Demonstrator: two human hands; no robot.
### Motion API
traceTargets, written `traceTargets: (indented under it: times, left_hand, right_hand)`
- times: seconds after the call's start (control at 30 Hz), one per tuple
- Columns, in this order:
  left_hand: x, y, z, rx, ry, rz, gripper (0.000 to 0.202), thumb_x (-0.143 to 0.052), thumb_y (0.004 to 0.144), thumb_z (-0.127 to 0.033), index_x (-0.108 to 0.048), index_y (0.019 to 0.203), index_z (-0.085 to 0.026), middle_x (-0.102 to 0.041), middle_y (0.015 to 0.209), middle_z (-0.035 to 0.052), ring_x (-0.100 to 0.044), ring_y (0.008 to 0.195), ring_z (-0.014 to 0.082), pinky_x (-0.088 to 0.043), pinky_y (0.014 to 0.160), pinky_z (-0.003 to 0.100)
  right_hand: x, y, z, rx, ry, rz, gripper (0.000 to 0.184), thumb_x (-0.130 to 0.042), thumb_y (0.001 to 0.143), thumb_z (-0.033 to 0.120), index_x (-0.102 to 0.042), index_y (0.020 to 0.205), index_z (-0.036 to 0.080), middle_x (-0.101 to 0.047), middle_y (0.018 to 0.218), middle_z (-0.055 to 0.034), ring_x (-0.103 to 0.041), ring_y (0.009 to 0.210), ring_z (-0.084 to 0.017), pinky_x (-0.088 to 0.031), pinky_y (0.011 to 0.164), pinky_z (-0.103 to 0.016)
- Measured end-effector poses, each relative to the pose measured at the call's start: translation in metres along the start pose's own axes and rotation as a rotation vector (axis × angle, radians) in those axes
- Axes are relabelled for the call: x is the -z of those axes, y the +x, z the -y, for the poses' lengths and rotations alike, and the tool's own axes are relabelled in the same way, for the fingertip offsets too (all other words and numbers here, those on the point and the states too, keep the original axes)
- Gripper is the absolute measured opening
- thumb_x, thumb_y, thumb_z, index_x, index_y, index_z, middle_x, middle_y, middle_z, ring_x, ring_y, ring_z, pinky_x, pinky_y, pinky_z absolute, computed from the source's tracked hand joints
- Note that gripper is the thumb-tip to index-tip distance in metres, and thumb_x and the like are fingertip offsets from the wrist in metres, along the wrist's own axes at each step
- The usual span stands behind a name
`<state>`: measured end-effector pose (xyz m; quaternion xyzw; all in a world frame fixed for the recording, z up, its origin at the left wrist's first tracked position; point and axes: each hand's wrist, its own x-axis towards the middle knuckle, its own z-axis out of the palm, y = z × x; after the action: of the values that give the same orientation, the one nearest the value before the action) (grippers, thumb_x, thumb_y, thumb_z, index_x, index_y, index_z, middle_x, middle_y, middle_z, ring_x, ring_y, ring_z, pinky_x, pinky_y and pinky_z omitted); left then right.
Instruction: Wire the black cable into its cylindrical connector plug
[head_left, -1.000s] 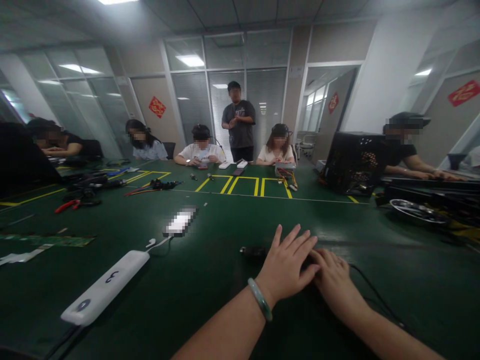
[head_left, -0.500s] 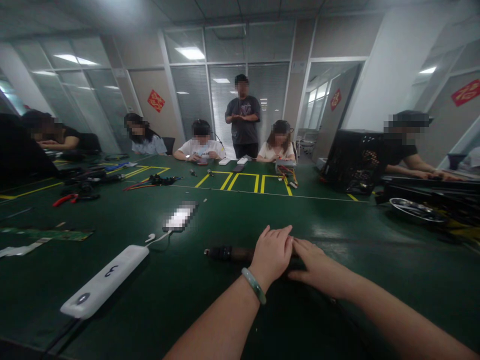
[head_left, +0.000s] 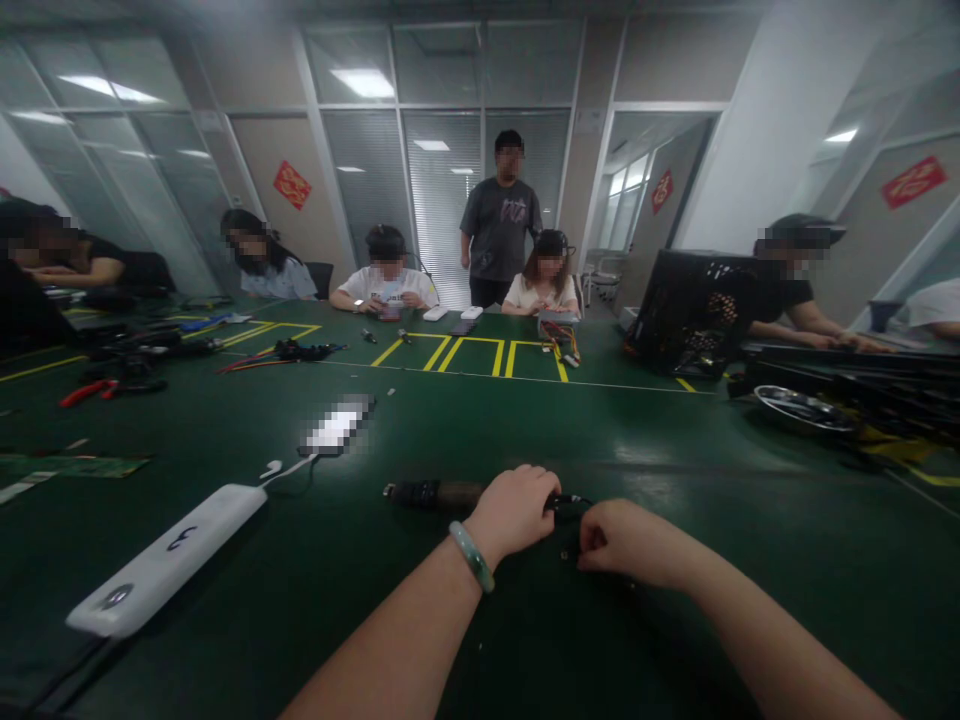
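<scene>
A dark, barrel-shaped electric screwdriver (head_left: 457, 495) with a brown band lies across the green table, its metal tip pointing left. My left hand (head_left: 517, 505), with a jade-coloured bangle at the wrist, is closed over the rear part of the tool. From the tool's right end a thin black cable (head_left: 574, 499) runs to my right hand (head_left: 626, 545). The fingers of that hand are curled by the table surface and appear closed on the cable, though their inner side is mostly hidden.
A white power strip (head_left: 172, 560) lies at left, with a cable running to a phone (head_left: 337, 425). Red-handled pliers (head_left: 88, 392) and a green circuit board (head_left: 75, 466) lie further left. A black computer case (head_left: 690, 315) and metal bowl (head_left: 804, 408) stand right. Several people sit opposite.
My right hand has drawn away from my left and curled its fingers near the cable. My left hand has wrapped round the tool's rear. The standing person has lowered their hands.
</scene>
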<state>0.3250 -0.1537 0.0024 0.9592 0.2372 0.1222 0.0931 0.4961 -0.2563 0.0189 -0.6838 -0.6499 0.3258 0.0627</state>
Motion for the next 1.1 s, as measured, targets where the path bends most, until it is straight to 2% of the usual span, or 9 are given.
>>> traceTargets:
  times: [0.07, 0.13, 0.27, 0.4, 0.53, 0.87, 1.1]
  left_hand:
    - [0.002, 0.003, 0.003, -0.022, -0.015, 0.010, 0.016, -0.058, 0.081, -0.023, -0.055, 0.097, -0.022, -0.060, 0.099, 0.0025, -0.055, 0.094, 0.0203, -0.043, 0.082, 0.032]
    - [0.002, 0.005, 0.004, -0.019, -0.022, 0.005, 0.017, -0.061, 0.080, -0.026, -0.055, 0.096, -0.021, -0.061, 0.097, 0.0028, -0.056, 0.093, 0.0207, -0.043, 0.082, 0.033]
    - [-0.001, 0.006, 0.001, 0.010, 0.000, -0.052, 0.013, -0.059, 0.082, -0.025, -0.055, 0.094, -0.020, -0.061, 0.095, 0.0035, -0.056, 0.091, 0.0208, -0.044, 0.079, 0.033]
    - [-0.004, 0.005, 0.001, 0.005, -0.009, -0.097, 0.011, -0.060, 0.082, -0.024, -0.055, 0.091, -0.021, -0.060, 0.091, 0.0015, -0.056, 0.086, 0.0195, -0.044, 0.077, 0.033]
    - [-0.004, 0.005, 0.003, 0.014, -0.029, -0.100, 0.010, -0.060, 0.083, -0.025, -0.055, 0.091, -0.021, -0.059, 0.089, 0.0010, -0.056, 0.083, 0.0185, -0.044, 0.074, 0.032]
    - [-0.006, 0.008, -0.005, -0.042, 0.007, -0.084, 0.011, -0.059, 0.083, -0.022, -0.055, 0.093, -0.021, -0.058, 0.090, 0.0004, -0.055, 0.087, 0.0176, -0.044, 0.078, 0.030]
    - [-0.003, 0.006, -0.006, -0.019, -0.003, -0.063, 0.012, -0.061, 0.084, -0.026, -0.055, 0.093, -0.022, -0.058, 0.090, 0.0002, -0.056, 0.085, 0.0183, -0.044, 0.075, 0.032]
  right_hand:
    - [-0.004, 0.007, 0.004, 0.066, 0.166, 0.001, 0.019, -0.067, 0.076, 0.039, -0.069, 0.083, 0.021, -0.067, 0.078, 0.0000, -0.060, 0.067, -0.015, -0.039, 0.054, -0.021]
    - [-0.006, 0.015, 0.002, 0.094, 0.352, -0.074, 0.023, -0.066, 0.078, 0.040, -0.065, 0.085, 0.018, -0.065, 0.077, 0.0001, -0.058, 0.065, -0.013, -0.040, 0.054, -0.020]
    - [-0.009, 0.024, -0.015, 0.024, 0.528, -0.236, 0.026, -0.060, 0.083, 0.042, -0.058, 0.084, 0.016, -0.064, 0.074, 0.0004, -0.049, 0.051, -0.008, -0.036, 0.047, -0.018]
    - [-0.013, 0.022, -0.034, -0.064, 0.497, -0.215, 0.023, -0.058, 0.085, 0.040, -0.058, 0.090, 0.017, -0.068, 0.076, -0.0011, -0.049, 0.048, -0.008, -0.034, 0.044, -0.018]
    - [-0.015, 0.020, -0.040, -0.062, 0.435, -0.261, 0.020, -0.061, 0.082, 0.037, -0.061, 0.088, 0.018, -0.068, 0.075, -0.0010, -0.055, 0.053, -0.010, -0.039, 0.047, -0.019]
    - [-0.017, 0.020, -0.039, 0.057, 0.392, -0.379, 0.015, -0.063, 0.081, 0.033, -0.064, 0.081, 0.018, -0.067, 0.078, 0.0006, -0.061, 0.068, -0.014, -0.042, 0.058, -0.021]
    - [-0.016, 0.017, -0.033, 0.071, 0.315, -0.448, 0.008, -0.062, 0.080, 0.026, -0.064, 0.080, 0.018, -0.066, 0.074, 0.0017, -0.060, 0.067, -0.013, -0.041, 0.060, -0.021]
